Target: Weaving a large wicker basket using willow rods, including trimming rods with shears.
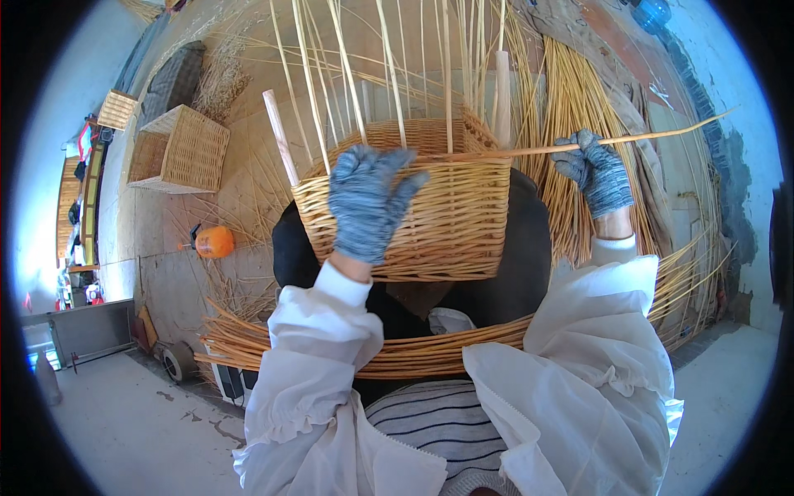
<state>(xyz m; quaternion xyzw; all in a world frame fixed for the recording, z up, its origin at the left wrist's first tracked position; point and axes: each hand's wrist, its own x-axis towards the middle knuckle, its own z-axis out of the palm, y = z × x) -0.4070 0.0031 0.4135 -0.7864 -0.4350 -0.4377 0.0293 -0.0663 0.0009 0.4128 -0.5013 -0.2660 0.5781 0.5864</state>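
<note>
A half-woven wicker basket (447, 219) rests across my legs, tall pale stakes rising from its rim. Two thicker wooden posts, a left post (281, 136) and a right post (502, 99), stand at its corners. My left hand (368, 198), in a grey-blue knit glove, is over the near wall at the left of the rim, thumb and forefinger apart; its fingertips are slightly blurred. Out to the right, my right hand (597, 172), gloved alike, is closed around a long willow rod (662, 134). The rod runs left to the basket's rim and its thin tip points right.
A bundle of willow rods (571, 99) lies behind the right hand. More rods (447, 357) curve across my lap. On the left are a finished wicker basket (194, 153), a smaller basket (117, 109) and an orange spray bottle (215, 241). Loose rods litter the floor.
</note>
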